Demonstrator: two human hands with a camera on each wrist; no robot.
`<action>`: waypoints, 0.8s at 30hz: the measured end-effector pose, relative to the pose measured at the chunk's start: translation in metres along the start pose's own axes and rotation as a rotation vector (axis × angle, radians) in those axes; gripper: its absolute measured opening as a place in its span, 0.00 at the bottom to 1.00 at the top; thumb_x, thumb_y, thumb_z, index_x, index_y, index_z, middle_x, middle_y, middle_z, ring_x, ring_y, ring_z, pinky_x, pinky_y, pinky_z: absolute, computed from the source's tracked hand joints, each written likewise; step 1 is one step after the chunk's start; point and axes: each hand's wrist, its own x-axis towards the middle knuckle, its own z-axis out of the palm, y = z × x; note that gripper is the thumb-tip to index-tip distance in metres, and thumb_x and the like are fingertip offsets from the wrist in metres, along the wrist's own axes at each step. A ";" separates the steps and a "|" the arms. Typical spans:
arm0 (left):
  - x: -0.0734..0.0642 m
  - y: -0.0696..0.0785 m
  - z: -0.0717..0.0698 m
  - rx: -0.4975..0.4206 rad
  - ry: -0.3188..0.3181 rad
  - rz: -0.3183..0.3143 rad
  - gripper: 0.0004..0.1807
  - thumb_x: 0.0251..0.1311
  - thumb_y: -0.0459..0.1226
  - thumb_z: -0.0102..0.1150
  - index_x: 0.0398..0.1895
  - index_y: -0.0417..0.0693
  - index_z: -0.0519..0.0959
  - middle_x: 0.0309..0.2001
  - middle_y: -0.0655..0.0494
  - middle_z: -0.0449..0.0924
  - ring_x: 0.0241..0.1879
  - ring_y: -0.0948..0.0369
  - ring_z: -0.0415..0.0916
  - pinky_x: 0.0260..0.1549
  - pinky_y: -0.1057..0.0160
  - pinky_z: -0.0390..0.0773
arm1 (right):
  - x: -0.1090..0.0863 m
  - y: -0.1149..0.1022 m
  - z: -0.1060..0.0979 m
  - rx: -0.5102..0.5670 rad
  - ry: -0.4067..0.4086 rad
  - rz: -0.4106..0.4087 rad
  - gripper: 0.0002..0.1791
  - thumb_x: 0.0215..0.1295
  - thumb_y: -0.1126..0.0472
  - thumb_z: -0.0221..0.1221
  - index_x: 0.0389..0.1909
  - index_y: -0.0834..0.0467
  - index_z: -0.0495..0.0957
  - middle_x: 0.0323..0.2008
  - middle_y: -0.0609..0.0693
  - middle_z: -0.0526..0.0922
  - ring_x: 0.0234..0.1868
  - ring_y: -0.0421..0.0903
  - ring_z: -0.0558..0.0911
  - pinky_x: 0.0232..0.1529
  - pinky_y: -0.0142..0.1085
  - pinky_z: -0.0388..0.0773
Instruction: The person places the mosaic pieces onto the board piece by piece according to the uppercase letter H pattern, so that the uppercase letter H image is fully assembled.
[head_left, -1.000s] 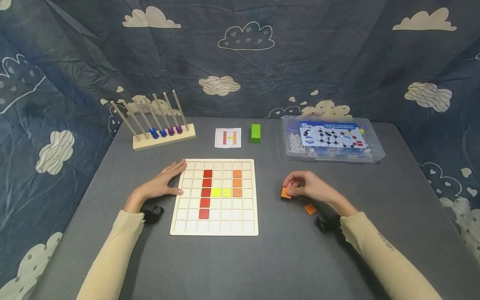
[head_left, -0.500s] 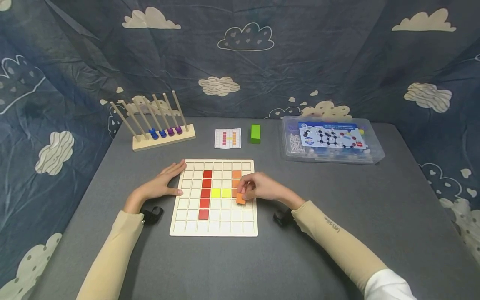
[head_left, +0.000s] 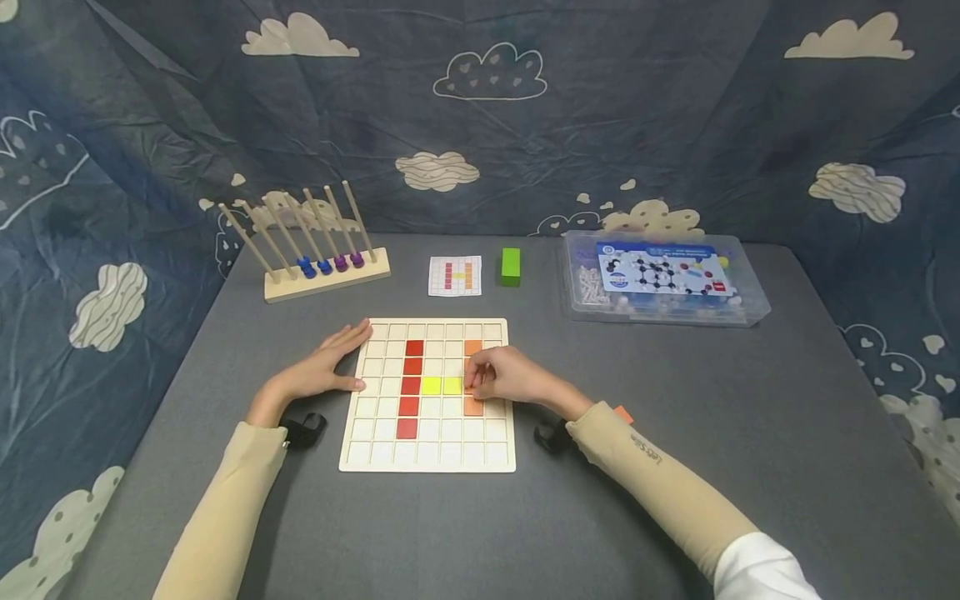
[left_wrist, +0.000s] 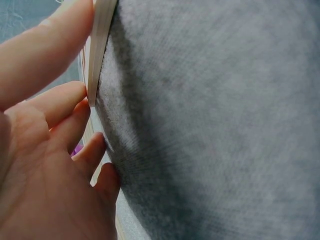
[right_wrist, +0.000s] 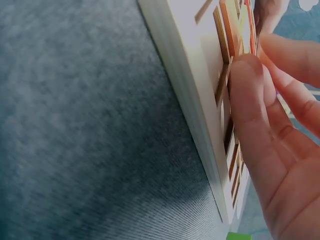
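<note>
A pale wooden grid board (head_left: 375, 450) lies on the grey table. It carries a column of red tiles (head_left: 407, 406), two yellow tiles (head_left: 453, 385) and a column of orange tiles (head_left: 473, 347). My left hand (head_left: 318, 371) rests against the board's left edge, thumb and fingers spread; in the left wrist view its fingertips touch the wooden edge. Over the orange column, my right hand (head_left: 506, 373) has its thumb and fingertips at the lowest orange tile (head_left: 473, 407), which sits in a cell. The right wrist view has the thumb beside that tile (right_wrist: 229, 30), with no tile gripped.
Another orange tile (head_left: 624, 414) lies on the table, partly hidden by the right sleeve. Behind the board are a small pattern card (head_left: 454, 276), a green block (head_left: 511, 267) and a peg stand (head_left: 327, 275) with beads. A clear plastic box (head_left: 663, 279) stands at the back right.
My right hand picked up an orange tile from the table, carried it left to the board and set it in a cell below the other orange tiles. My left hand has stayed put.
</note>
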 end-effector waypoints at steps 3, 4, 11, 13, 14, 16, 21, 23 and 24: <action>0.000 0.000 0.000 0.001 0.001 -0.002 0.51 0.55 0.43 0.67 0.75 0.39 0.46 0.75 0.42 0.37 0.72 0.41 0.28 0.62 0.33 0.35 | 0.002 0.000 -0.001 0.012 0.018 0.001 0.05 0.52 0.72 0.66 0.29 0.62 0.80 0.25 0.46 0.78 0.22 0.37 0.73 0.27 0.29 0.70; 0.000 0.000 0.000 0.001 0.001 -0.003 0.51 0.55 0.43 0.67 0.75 0.39 0.46 0.75 0.42 0.37 0.72 0.41 0.28 0.62 0.33 0.35 | 0.002 -0.001 -0.001 0.011 0.016 0.003 0.05 0.53 0.72 0.66 0.30 0.62 0.80 0.25 0.46 0.78 0.22 0.37 0.73 0.26 0.29 0.70; 0.001 -0.002 0.000 0.007 0.001 -0.004 0.51 0.55 0.43 0.67 0.75 0.40 0.46 0.76 0.43 0.37 0.72 0.41 0.28 0.62 0.32 0.35 | 0.001 -0.001 -0.002 0.020 0.016 0.007 0.07 0.51 0.74 0.63 0.30 0.62 0.80 0.27 0.48 0.78 0.21 0.37 0.71 0.25 0.29 0.67; 0.001 -0.002 0.000 0.007 0.001 -0.002 0.51 0.55 0.43 0.67 0.75 0.40 0.46 0.76 0.42 0.37 0.72 0.41 0.29 0.62 0.32 0.36 | 0.001 0.000 -0.002 0.025 0.030 0.005 0.08 0.50 0.75 0.62 0.31 0.62 0.80 0.28 0.49 0.78 0.22 0.37 0.70 0.25 0.29 0.66; 0.000 -0.002 0.000 0.008 0.001 -0.001 0.51 0.55 0.43 0.67 0.75 0.40 0.46 0.75 0.42 0.37 0.72 0.41 0.29 0.62 0.32 0.36 | 0.001 0.000 -0.002 0.025 0.034 0.008 0.08 0.50 0.76 0.61 0.31 0.62 0.80 0.29 0.50 0.78 0.22 0.37 0.69 0.25 0.29 0.66; 0.000 -0.001 0.000 0.009 0.001 0.001 0.51 0.55 0.43 0.67 0.75 0.40 0.46 0.75 0.42 0.37 0.72 0.41 0.29 0.62 0.33 0.36 | 0.001 0.000 -0.003 0.024 0.034 0.014 0.09 0.49 0.76 0.60 0.31 0.62 0.80 0.29 0.50 0.78 0.21 0.37 0.69 0.24 0.29 0.65; 0.000 -0.001 0.000 0.012 -0.001 0.003 0.51 0.55 0.43 0.67 0.75 0.39 0.46 0.75 0.42 0.37 0.72 0.41 0.29 0.62 0.33 0.36 | -0.002 0.000 -0.006 0.054 0.030 0.038 0.09 0.51 0.76 0.60 0.33 0.63 0.80 0.30 0.51 0.80 0.23 0.39 0.71 0.26 0.30 0.68; 0.000 -0.001 0.000 0.015 0.000 0.003 0.51 0.55 0.43 0.67 0.75 0.39 0.46 0.75 0.42 0.37 0.72 0.41 0.29 0.62 0.33 0.37 | -0.005 0.001 -0.010 0.066 0.040 0.052 0.09 0.53 0.75 0.60 0.35 0.63 0.80 0.31 0.51 0.80 0.25 0.41 0.73 0.27 0.31 0.70; 0.000 -0.001 0.000 0.017 0.000 0.002 0.51 0.55 0.43 0.67 0.75 0.39 0.46 0.75 0.42 0.37 0.72 0.41 0.29 0.62 0.33 0.36 | -0.007 0.002 -0.013 0.073 0.045 0.060 0.09 0.54 0.75 0.60 0.35 0.63 0.80 0.32 0.51 0.81 0.26 0.42 0.74 0.28 0.32 0.71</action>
